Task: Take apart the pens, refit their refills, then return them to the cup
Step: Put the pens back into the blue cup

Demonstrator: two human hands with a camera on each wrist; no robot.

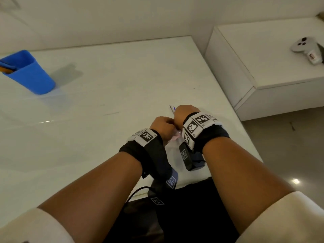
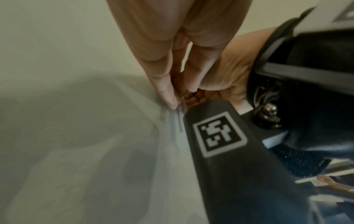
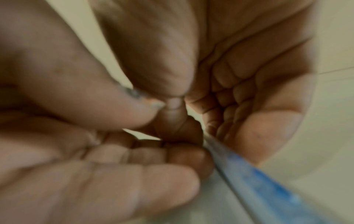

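Observation:
Both hands meet over the white table (image 1: 105, 88) near its front right part. My right hand (image 1: 184, 113) grips a clear pen with blue ink (image 3: 258, 181); the pen's tip (image 1: 172, 109) pokes out past its knuckles. My left hand (image 1: 163, 125) pinches thin clear rod-like pen parts (image 2: 181, 119) between its fingertips (image 2: 168, 97), close against the right palm (image 2: 226, 75). Something pale pink (image 1: 177, 134) shows between the two wrists; what it is stays unclear. The blue cup (image 1: 29, 72) stands far left with pens (image 1: 7, 67) inside.
A white low cabinet (image 1: 263, 67) stands right of the table, with a white game-type controller (image 1: 306, 50) lying on it. A black cable (image 1: 136, 192) runs off the table's near edge by my lap. A wall runs behind the table.

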